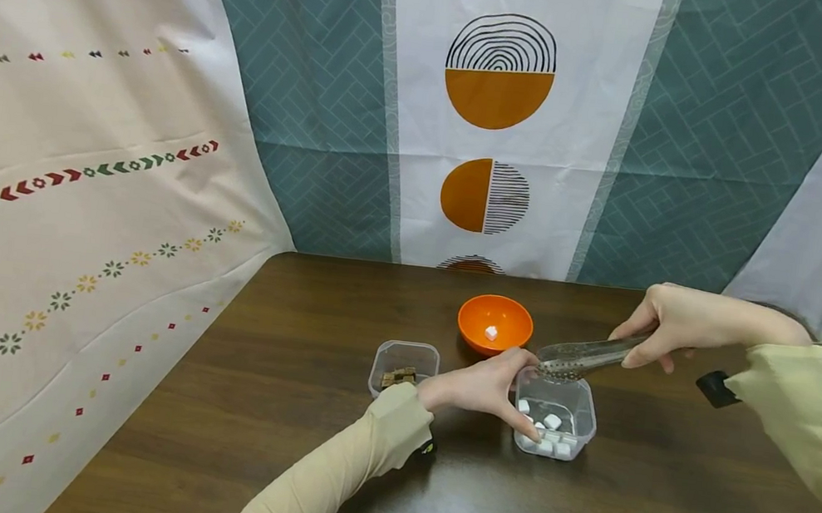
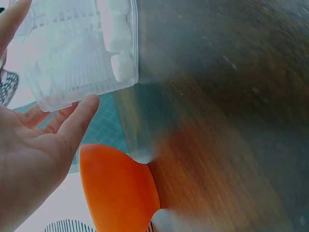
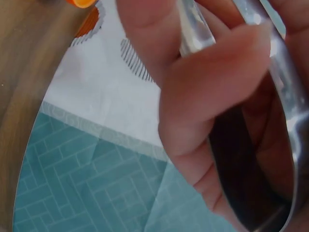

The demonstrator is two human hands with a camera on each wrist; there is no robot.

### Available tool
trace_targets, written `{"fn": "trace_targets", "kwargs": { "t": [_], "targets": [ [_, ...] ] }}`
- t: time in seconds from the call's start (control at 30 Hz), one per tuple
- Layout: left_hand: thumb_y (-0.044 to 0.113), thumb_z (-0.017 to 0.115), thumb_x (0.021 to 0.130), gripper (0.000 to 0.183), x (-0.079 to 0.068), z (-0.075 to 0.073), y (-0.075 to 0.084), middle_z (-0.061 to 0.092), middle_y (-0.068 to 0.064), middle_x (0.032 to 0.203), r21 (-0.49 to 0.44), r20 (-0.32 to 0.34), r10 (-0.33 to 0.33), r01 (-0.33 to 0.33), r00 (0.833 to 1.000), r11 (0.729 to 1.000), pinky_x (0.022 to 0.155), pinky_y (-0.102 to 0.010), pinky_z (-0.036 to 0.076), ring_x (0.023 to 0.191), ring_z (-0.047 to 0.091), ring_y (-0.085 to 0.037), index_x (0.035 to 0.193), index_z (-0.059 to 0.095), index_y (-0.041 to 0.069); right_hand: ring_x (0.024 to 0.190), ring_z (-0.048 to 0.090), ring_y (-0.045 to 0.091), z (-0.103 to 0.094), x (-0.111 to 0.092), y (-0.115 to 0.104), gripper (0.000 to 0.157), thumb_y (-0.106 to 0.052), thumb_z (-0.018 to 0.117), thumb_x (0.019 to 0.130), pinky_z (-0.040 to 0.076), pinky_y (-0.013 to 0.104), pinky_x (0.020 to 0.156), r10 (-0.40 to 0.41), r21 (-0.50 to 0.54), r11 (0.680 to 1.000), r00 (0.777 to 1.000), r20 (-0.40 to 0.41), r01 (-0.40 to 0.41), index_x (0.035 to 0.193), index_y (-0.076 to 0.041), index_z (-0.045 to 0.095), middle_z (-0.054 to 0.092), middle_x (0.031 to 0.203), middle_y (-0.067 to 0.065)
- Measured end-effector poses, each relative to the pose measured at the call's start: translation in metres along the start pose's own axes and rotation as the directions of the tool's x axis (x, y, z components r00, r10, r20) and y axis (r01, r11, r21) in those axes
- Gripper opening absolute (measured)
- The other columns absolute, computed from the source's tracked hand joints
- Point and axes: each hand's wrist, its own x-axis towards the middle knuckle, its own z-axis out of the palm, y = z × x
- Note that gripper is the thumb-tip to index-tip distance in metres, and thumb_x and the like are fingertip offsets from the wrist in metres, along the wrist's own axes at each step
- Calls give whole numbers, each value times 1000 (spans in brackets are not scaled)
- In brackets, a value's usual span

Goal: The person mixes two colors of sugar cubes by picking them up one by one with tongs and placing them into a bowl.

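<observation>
My left hand [image 1: 484, 381] holds a clear square plastic container [image 1: 589, 419] from its left, thumb at the near side and fingers at the far side. White cubes [image 1: 552, 422] lie along the near part of its floor. In the left wrist view, fingertips [image 2: 90, 102] press against the wall of the container. My right hand [image 1: 686, 323] grips metal tongs [image 1: 588, 356] between thumb and fingers. Their perforated tips overlap the far rim of the container in the head view, close to my left fingertips. Inside the right hand, the bent end of the tongs [image 3: 292, 121] shows.
Behind the left hand stands an orange bowl [image 1: 474, 320] with one white cube [image 1: 491, 332] in it. A second clear container [image 1: 434, 361], with brown cubes [image 1: 397, 377], sits left of the hand, partly hidden by the sleeve. A patterned curtain [image 1: 321, 113] hangs at the table's far edge.
</observation>
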Motion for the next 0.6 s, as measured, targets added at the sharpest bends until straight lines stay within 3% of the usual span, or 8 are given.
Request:
{"fn": "trace_targets", "kwargs": {
  "t": [0.4,0.6],
  "targets": [
    [34,82,65,83,0,0,0,39,2,112,-9,13,22,-22,1000,1000,74,-14,36,90,40,-8,128,36,3,36,48,9,25,16,-13,32,-17,76,68,36,22,37,19,-115,993,999,34,-15,97,-4,71,54,49,-4],
    [33,81,65,82,0,-1,0,39,2,113,-4,13,34,-34,999,999,77,-14,34,93,39,-7,127,37,4,36,49,8,33,22,-19,22,-12,76,66,39,24,36,25,-205,979,1000,18,-21,87,-12,73,54,54,-9]
  ]
}}
